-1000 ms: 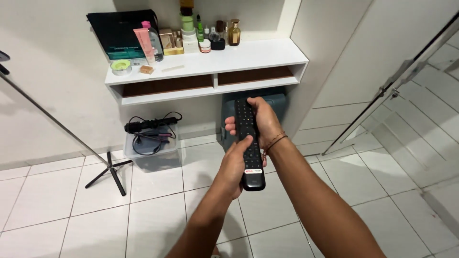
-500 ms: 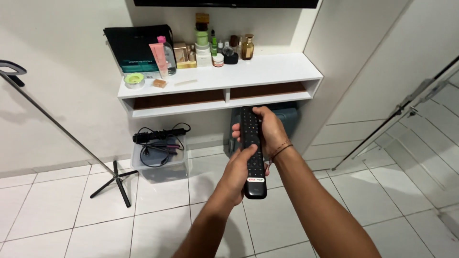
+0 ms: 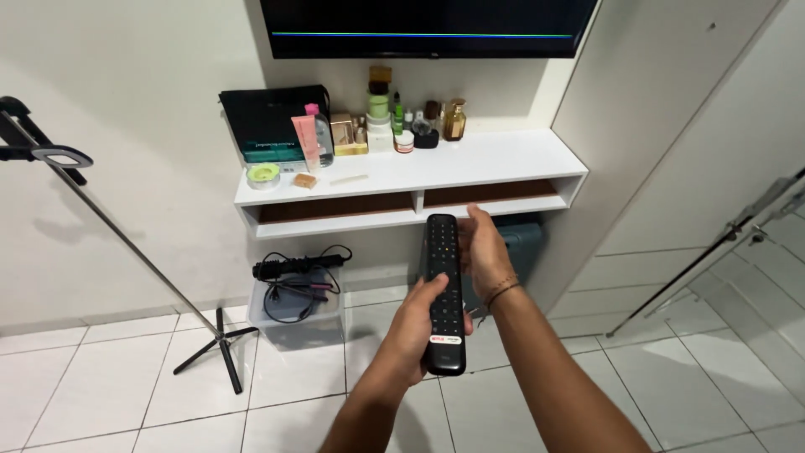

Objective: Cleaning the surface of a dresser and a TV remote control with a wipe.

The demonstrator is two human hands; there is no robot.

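A long black remote control (image 3: 443,289) points away from me toward the wall. My left hand (image 3: 415,329) grips its lower half, with the thumb resting on the buttons. My right hand (image 3: 486,252), a thin bracelet on its wrist, sits just right of the remote's upper half with fingers spread and loosened; I cannot tell if it touches the edge. Above, a wall-mounted dark television screen (image 3: 428,25) shows a thin bright line across it.
A white wall shelf (image 3: 470,164) carries bottles, jars, a pink tube and a dark pouch. Below it, a clear box of corded hair tools (image 3: 295,294) and a grey-blue case (image 3: 520,239) stand on white floor tiles. A tripod stand (image 3: 126,243) leans left; a glass door (image 3: 738,243) is right.
The view has tilted up, so the television now shows. My right hand has loosened its grasp on the remote's top and opened beside it; my left hand keeps hold.
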